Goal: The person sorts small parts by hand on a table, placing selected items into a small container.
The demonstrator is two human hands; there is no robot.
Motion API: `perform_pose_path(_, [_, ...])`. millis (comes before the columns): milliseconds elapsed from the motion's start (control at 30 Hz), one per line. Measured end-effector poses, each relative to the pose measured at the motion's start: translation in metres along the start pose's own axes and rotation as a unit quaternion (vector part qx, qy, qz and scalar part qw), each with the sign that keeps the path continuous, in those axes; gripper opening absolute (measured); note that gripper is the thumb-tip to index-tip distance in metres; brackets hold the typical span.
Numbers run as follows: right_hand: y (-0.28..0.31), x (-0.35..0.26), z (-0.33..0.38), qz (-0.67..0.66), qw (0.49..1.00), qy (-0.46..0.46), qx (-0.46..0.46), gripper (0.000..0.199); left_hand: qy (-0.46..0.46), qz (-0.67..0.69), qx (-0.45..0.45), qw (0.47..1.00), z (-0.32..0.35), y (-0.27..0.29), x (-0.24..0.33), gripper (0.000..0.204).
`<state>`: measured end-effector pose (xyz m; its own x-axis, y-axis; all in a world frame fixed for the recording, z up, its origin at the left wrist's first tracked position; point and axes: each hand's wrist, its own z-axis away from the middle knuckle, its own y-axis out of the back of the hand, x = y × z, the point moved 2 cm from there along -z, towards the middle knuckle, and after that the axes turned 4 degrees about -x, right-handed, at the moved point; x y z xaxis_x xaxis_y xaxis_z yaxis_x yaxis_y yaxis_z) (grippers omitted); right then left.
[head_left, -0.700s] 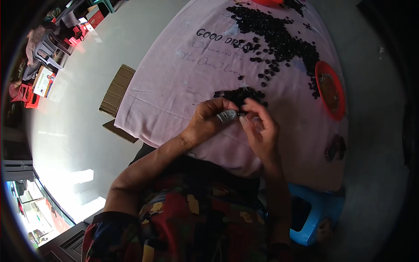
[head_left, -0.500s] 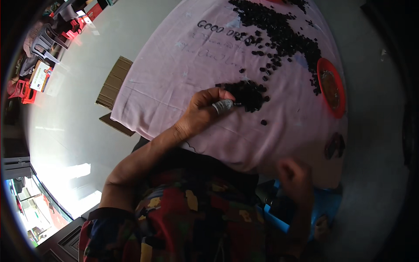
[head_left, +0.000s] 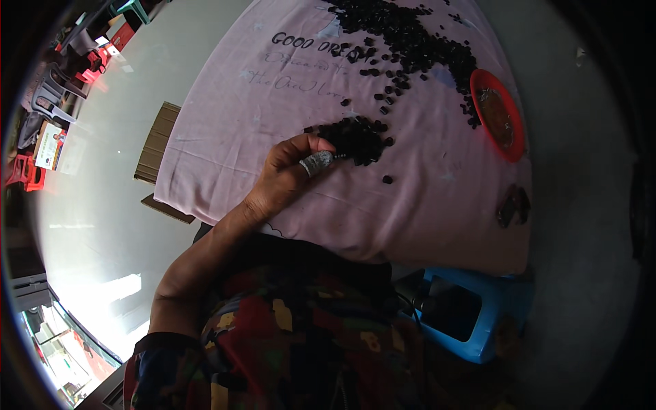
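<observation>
My left hand (head_left: 290, 167) is over the pink cloth, closed in a pinch. A grey wrap covers one finger. From the fingertips juts a small dark screw (head_left: 339, 156), its thread showing; whatever else the fingers hold is hidden. Right beside the fingertips lies a small pile of black plastic pieces (head_left: 362, 137), short and knob-like. One loose black piece (head_left: 387, 180) sits apart from it, nearer me. My right hand is out of the picture.
A large heap of similar black pieces (head_left: 403, 41) spreads across the far side of the pink cloth (head_left: 225, 137). At its right edge are a red plate (head_left: 518, 140) with small metal bits and a dark object (head_left: 512, 206). A blue stool (head_left: 482, 342) stands lower right; cardboard (head_left: 156, 143) shows left.
My right hand, blurred near the cloth's front edge before, has left the picture. The left hand keeps its pinch beside the pile. The whole view has shifted slightly.
</observation>
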<state>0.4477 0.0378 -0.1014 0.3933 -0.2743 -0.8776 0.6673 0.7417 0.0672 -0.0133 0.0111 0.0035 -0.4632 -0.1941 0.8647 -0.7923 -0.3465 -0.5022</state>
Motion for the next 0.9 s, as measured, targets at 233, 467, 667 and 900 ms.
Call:
perform_pose_path(233, [-0.077, -0.177, -0.023, -0.014, 0.999, 0.015, 0.025, 0.031, -0.017, -0.021, -0.006, 1.0, 0.001, -0.008, -0.007, 0.011])
perform_pose_path(467, [-0.019, -0.158, 0.006, 0.266, 0.951, 0.026, -0.156, 0.031, -0.033, -0.086, -0.026, 0.995, 0.0, -0.005, -0.002, 0.011])
perform_pose_path(667, [0.075, -0.175, -0.019, 0.739, 0.652, 0.07, -0.153, 0.029, -0.009, -0.083, -0.087, 0.993, 0.002, -0.009, 0.007, 0.014])
perform_pose_path(900, [-0.083, -0.307, -0.137, 0.318, 0.845, 0.43, 0.019, 0.025, 0.04, -0.069, -0.046, 0.996, 0.007, -0.025, 0.012, 0.016])
